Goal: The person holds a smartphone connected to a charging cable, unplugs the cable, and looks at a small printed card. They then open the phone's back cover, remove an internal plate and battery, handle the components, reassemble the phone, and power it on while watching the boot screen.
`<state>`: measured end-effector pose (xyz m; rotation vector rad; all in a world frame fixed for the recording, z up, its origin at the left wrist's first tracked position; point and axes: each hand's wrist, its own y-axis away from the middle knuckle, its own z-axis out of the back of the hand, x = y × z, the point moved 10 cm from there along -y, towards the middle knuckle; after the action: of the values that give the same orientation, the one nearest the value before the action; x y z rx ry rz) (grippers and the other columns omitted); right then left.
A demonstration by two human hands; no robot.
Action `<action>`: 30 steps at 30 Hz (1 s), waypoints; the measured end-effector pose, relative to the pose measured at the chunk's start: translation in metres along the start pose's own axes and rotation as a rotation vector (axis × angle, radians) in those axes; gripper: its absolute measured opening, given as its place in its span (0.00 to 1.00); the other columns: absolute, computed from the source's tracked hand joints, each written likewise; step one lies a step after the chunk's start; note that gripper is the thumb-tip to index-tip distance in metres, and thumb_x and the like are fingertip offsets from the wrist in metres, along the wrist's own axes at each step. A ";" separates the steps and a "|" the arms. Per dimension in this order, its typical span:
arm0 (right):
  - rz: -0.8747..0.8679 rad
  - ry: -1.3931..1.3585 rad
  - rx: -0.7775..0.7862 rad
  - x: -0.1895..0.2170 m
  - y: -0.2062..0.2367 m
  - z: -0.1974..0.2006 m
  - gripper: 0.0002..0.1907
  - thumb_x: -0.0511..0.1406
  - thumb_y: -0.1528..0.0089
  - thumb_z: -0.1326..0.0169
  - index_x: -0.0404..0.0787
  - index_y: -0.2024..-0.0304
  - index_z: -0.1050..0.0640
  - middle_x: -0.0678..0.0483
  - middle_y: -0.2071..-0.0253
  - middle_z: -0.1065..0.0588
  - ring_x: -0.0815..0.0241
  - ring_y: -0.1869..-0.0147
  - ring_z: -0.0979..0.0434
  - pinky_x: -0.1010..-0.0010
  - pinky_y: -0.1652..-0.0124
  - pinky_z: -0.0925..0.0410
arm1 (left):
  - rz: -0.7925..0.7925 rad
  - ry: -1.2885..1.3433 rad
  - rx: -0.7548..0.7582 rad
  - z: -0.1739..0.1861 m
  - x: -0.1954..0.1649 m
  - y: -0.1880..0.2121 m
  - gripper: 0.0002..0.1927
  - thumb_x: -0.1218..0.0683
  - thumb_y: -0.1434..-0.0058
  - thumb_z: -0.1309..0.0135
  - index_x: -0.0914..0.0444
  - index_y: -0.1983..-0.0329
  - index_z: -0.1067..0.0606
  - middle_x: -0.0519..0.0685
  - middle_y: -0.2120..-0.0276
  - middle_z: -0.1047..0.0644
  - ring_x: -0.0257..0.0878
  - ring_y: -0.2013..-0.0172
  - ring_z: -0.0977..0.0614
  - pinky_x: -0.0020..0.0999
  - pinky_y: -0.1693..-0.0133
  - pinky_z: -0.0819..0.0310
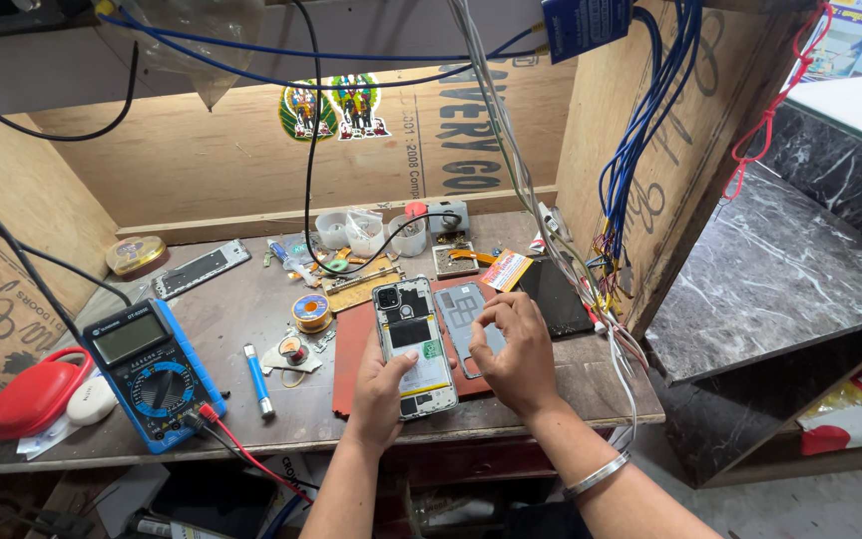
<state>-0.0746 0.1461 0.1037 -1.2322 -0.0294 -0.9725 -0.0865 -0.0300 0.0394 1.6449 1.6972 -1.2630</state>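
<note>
An opened phone (412, 344) with its back removed lies on a reddish-brown mat (351, 349), its battery and boards showing. My left hand (379, 391) holds the phone's lower left edge, thumb resting on it. Just to the right lies a grey back cover (461, 314) with a camera cutout. My right hand (517, 349) rests over that cover, fingers curled on its right side and lower half. A metal bangle (596, 476) sits on my right wrist.
A blue multimeter (150, 369) with red and black leads stands at the left, beside a red case (34, 394). A solder spool (311, 311), a blue-handled tool (258, 377), small cups (363, 233), a black phone panel (556, 297) and hanging wires (551, 220) crowd the wooden bench.
</note>
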 end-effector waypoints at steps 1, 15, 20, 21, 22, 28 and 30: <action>0.008 -0.002 -0.004 0.001 0.000 0.000 0.13 0.37 0.44 0.38 0.39 0.68 0.28 0.49 0.58 0.27 0.53 0.58 0.27 0.62 0.58 0.31 | 0.004 0.002 -0.014 0.002 0.001 -0.001 0.28 0.63 0.39 0.56 0.65 0.34 0.40 0.58 0.50 0.23 0.50 0.57 0.14 0.44 0.56 0.15; 0.046 -0.022 0.146 0.002 0.003 -0.018 0.15 0.37 0.41 0.39 0.40 0.54 0.25 0.48 0.46 0.26 0.46 0.39 0.27 0.57 0.41 0.33 | -0.010 0.120 -0.068 0.008 0.001 -0.006 0.28 0.63 0.39 0.57 0.64 0.34 0.43 0.58 0.49 0.26 0.52 0.51 0.17 0.47 0.54 0.16; 0.049 -0.066 0.119 -0.001 0.004 -0.015 0.13 0.35 0.40 0.41 0.40 0.55 0.26 0.47 0.46 0.26 0.46 0.39 0.26 0.58 0.42 0.32 | -0.010 0.157 -0.059 0.006 -0.005 -0.004 0.27 0.61 0.37 0.57 0.67 0.34 0.43 0.62 0.49 0.26 0.54 0.49 0.18 0.48 0.54 0.17; 0.055 -0.100 0.097 0.000 0.004 -0.012 0.12 0.34 0.39 0.42 0.39 0.55 0.26 0.47 0.46 0.26 0.46 0.40 0.25 0.59 0.41 0.32 | -0.009 0.162 -0.064 0.007 -0.005 -0.003 0.26 0.61 0.37 0.57 0.67 0.34 0.43 0.62 0.48 0.27 0.54 0.49 0.18 0.48 0.54 0.17; 0.060 -0.133 0.077 0.001 0.004 -0.009 0.11 0.34 0.38 0.43 0.39 0.55 0.27 0.47 0.46 0.26 0.47 0.40 0.25 0.59 0.41 0.32 | 0.001 0.180 -0.067 0.008 -0.005 -0.002 0.26 0.60 0.36 0.57 0.67 0.34 0.42 0.62 0.48 0.26 0.55 0.48 0.18 0.49 0.53 0.17; 0.050 -0.543 -0.037 0.018 -0.003 0.029 0.10 0.38 0.30 0.48 0.40 0.50 0.28 0.47 0.44 0.28 0.57 0.43 0.25 0.64 0.44 0.30 | 0.030 0.278 -0.105 0.019 -0.003 -0.004 0.27 0.57 0.34 0.59 0.66 0.32 0.41 0.59 0.45 0.27 0.55 0.45 0.20 0.49 0.47 0.19; 0.050 -0.617 -0.112 0.028 -0.012 0.061 0.13 0.42 0.27 0.51 0.39 0.49 0.27 0.46 0.44 0.27 0.58 0.43 0.26 0.63 0.40 0.31 | 0.045 0.288 -0.111 0.021 -0.001 -0.004 0.27 0.57 0.34 0.59 0.65 0.31 0.42 0.60 0.45 0.26 0.55 0.44 0.20 0.50 0.46 0.20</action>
<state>-0.0361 0.1778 0.1512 -1.5907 -0.4307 -0.5260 -0.0952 -0.0474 0.0313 1.8567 1.8470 -0.9273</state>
